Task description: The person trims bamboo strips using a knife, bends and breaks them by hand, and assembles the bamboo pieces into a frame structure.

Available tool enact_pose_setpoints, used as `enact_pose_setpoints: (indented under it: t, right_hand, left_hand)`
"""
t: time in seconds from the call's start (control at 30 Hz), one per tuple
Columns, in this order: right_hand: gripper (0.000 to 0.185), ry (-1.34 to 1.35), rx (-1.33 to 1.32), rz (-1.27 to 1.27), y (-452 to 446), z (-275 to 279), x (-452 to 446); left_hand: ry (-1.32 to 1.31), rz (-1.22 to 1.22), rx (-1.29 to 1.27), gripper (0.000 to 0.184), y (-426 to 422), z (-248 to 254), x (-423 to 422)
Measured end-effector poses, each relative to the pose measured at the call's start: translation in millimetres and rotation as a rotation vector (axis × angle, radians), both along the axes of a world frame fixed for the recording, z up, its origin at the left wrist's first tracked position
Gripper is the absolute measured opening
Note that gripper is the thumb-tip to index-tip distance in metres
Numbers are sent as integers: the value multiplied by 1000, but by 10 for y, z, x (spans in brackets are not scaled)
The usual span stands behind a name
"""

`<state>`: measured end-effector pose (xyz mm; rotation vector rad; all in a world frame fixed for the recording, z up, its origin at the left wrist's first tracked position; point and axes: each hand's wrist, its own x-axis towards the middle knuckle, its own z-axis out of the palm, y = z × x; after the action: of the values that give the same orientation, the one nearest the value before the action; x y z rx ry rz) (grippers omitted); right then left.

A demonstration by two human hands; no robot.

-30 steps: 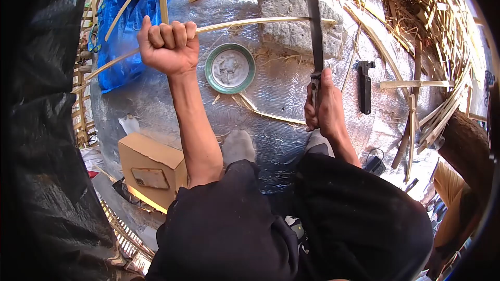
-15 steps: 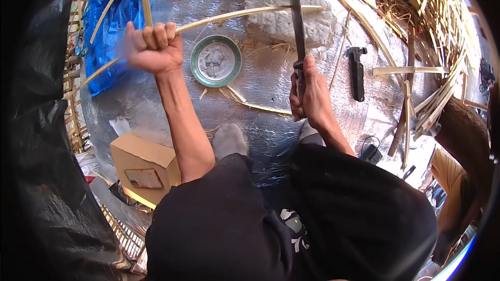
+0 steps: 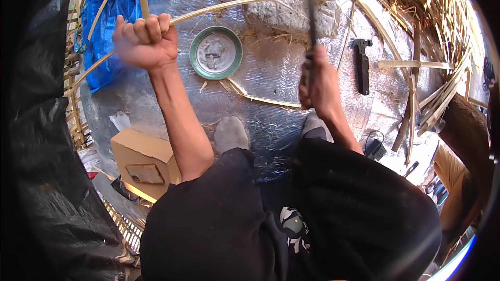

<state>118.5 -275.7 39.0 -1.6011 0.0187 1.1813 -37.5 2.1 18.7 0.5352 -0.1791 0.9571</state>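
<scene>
My left hand is closed in a fist around a long pale bamboo strip, which sticks out on both sides of it. The strip's far end lies over a rough grey stone block. In my right hand is the handle of a long dark-bladed knife. Motion smears its blade, which points away from me and crosses the strip near its tip. Whether blade and strip touch, I cannot tell.
A green-rimmed bowl stands between my arms. To the right lie a black tool and many bamboo strips. A phone rests on a cardboard box. Blue plastic sheeting is at the left.
The knife and my right hand have moved right, bringing the blade closer to the strip's far end. My left hand, still gripping the strip, has shifted slightly left and up.
</scene>
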Motion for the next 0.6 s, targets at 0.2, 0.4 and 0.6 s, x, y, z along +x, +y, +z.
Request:
enact_pose_setpoints:
  t: [0.2,0.4,0.6]
  right_hand:
    - [69,-48,-78,149,-36,59,105]
    - [69,-94,283,-120,-148,472,60]
    - [65,-138,-18,48,-10,-80,58]
  left_hand:
    - [31,43,-48,54,-16,-104,-47]
    - [44,30,-28,54,24,-123,-71]
    - [-13,-11,-15,54,9,-102,-52]
